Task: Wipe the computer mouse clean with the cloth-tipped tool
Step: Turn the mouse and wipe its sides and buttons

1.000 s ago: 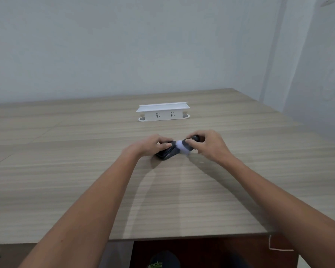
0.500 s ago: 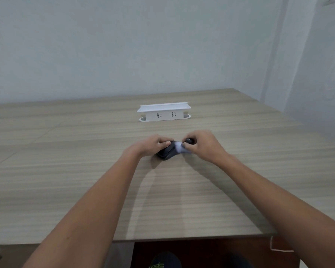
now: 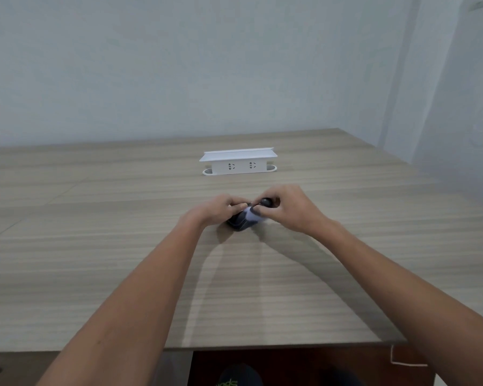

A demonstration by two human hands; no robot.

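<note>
Wooden table (image 3: 95, 274), light grain, fills most of the view; pale wall behind it. Near the bottom left corner, a small metallic item at the frame edge, too cut off to identify. At the table's far centre stands a white socket box (image 3: 238, 162) with two outlets facing the camera, well apart from the hands and not obstructing them. Below the near table edge, a dark shoe (image 3: 234, 377) with green lettering shows.

Left hand (image 3: 215, 210): fingers curled down over the black computer mouse (image 3: 236, 222), gripping it from its left side and top. The mouse rests on the table near the centre; only its near lower end shows beneath the hand.

Immediately right of that, the pale cloth tip (image 3: 253, 215) of the cloth-tipped tool (image 3: 266, 202) lies against the mouse's right upper side, touching it. The tool's dark handle end shows between the fingertips.

Right hand (image 3: 290, 210): closed in a pinch around the tool handle, thumb and fingers folded tight, just beside the left hand. Both forearms reach in from the bottom edge.
</note>
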